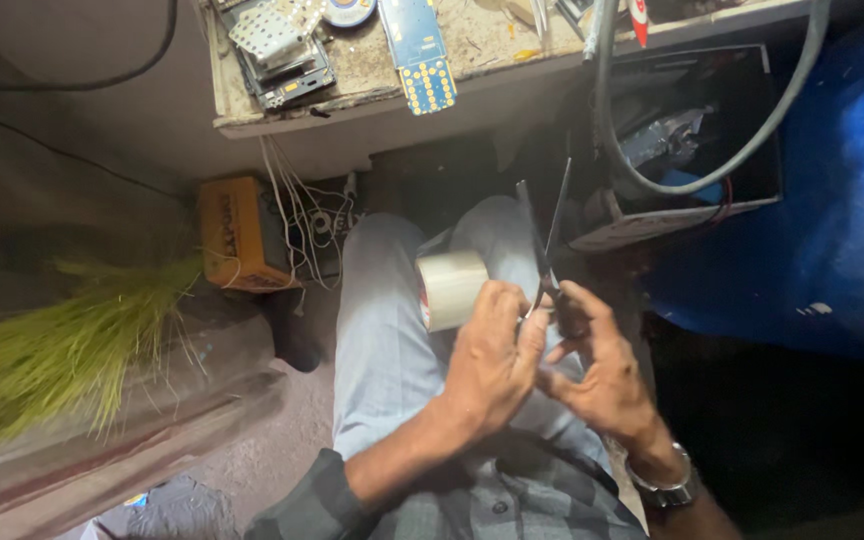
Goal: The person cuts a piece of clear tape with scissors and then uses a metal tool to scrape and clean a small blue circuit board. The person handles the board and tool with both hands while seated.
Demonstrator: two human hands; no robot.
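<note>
I sit with my legs in light grey trousers (382, 330) stretched under a workbench. My left hand (492, 360) grips a roll of pale adhesive tape (450, 287) held over my lap. My right hand (597, 370) holds a pair of scissors (542, 240) by the handles, its two dark blades apart and pointing up and away. The two hands touch each other right beside the roll. A metal watch (664, 482) is on my right wrist.
The workbench edge (352, 105) above carries a blue circuit board (418, 50) and a metal-shielded board (277, 45). An orange box (237, 232) with white wires sits under it. A green broom (52, 345) lies left. A grey hose (692, 185) loops over an open box; blue sheeting (832, 200) at right.
</note>
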